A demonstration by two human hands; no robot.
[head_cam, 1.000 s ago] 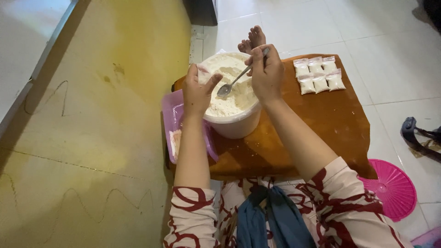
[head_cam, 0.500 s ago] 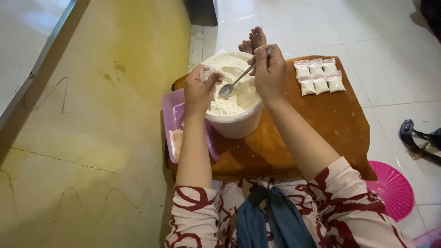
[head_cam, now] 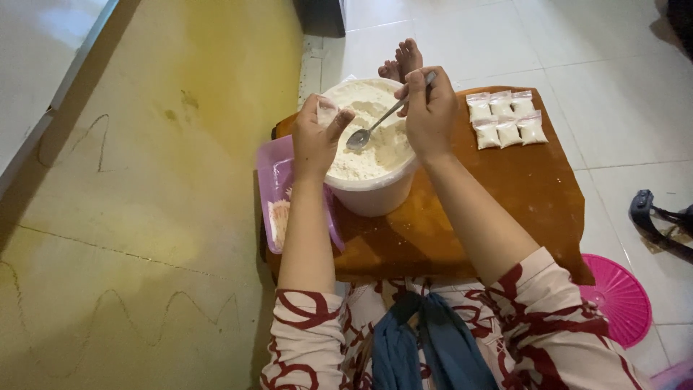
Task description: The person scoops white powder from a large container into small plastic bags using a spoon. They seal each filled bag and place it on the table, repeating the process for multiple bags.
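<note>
A white bucket (head_cam: pixel 375 193) of white powder (head_cam: pixel 368 155) stands on a brown wooden board (head_cam: pixel 505 209). My right hand (head_cam: pixel 432 114) holds a metal spoon (head_cam: pixel 372 128), its bowl over the powder. My left hand (head_cam: pixel 317 137) pinches a small clear plastic bag (head_cam: pixel 326 110) at the bucket's left rim, just left of the spoon's bowl. Several filled small bags of white powder (head_cam: pixel 505 120) lie in two rows on the board's far right.
A purple plastic tray (head_cam: pixel 274 195) with some powder sits left of the bucket. My bare feet (head_cam: pixel 403 61) show beyond the bucket. A pink round plastic thing (head_cam: pixel 619 296) and a dark sandal (head_cam: pixel 660 224) lie on the white tiled floor at right. A yellow wall runs along the left.
The spoon's bowl has drawn closer to the small bag in my left hand; both hands stay over the bucket.
</note>
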